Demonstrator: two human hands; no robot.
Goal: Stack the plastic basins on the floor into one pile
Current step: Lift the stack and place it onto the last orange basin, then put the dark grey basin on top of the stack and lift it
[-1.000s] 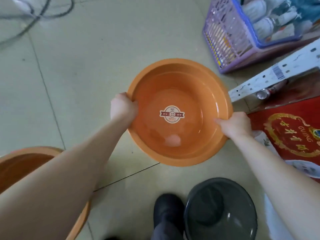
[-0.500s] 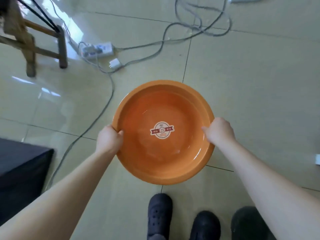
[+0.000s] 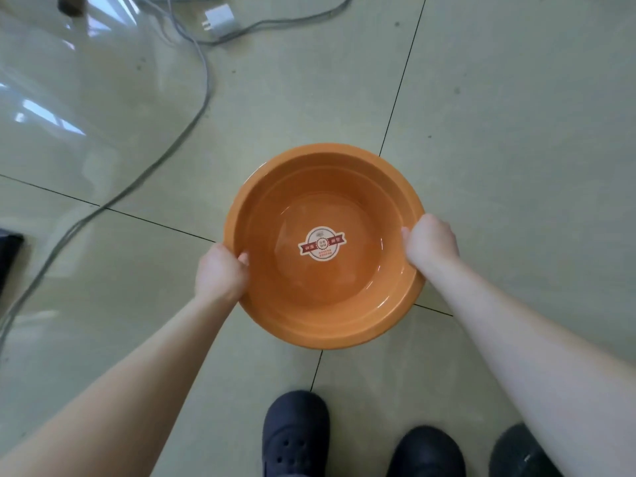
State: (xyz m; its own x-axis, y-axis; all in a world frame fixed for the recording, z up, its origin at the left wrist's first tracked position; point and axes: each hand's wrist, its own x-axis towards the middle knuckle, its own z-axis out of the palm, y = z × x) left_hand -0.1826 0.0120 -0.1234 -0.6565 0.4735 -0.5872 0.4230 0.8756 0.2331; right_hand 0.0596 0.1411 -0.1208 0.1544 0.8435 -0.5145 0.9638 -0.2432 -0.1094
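An orange plastic basin with a round red-and-white sticker on its bottom is held level above the tiled floor, in the middle of the head view. My left hand grips its left rim, thumb inside. My right hand grips the right rim. A dark grey basin shows only as a sliver at the bottom right, behind my right forearm. No other basin is in view.
My two dark shoes stand on the floor below the basin. Grey cables and a white plug adapter lie on the tiles at the upper left. A dark object sits at the left edge.
The view has swung left, away from the purple basket and red mat, over the cables. The orange basin stays in both hands and now sits lower and more to the right in view.
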